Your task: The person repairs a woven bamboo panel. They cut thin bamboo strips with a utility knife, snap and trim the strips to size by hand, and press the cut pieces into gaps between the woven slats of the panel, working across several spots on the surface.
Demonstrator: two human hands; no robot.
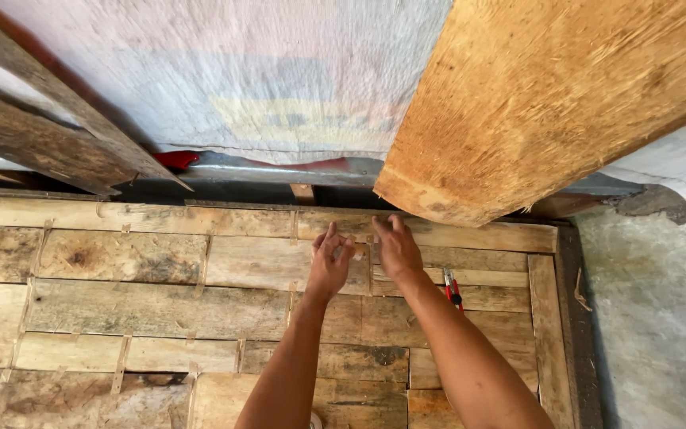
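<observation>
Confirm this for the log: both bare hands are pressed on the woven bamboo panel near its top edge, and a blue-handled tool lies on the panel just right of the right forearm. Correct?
Not quite. The head view shows the left hand and right hand on the woven bamboo panel near its top edge, but the tool beside the right forearm has a red handle, not blue.

The woven panel [160, 294] is showing flattened, weathered bamboo strips, matt, grey-stained and rough. Above it, the slanting beam [549, 95] is looking like raw, splintery, fibrous wood. Behind the beam, the sheet [224, 71] is appearing as faded, dull cloth. Right of the panel, the floor [660, 318] is looking like rough, matt concrete.
</observation>
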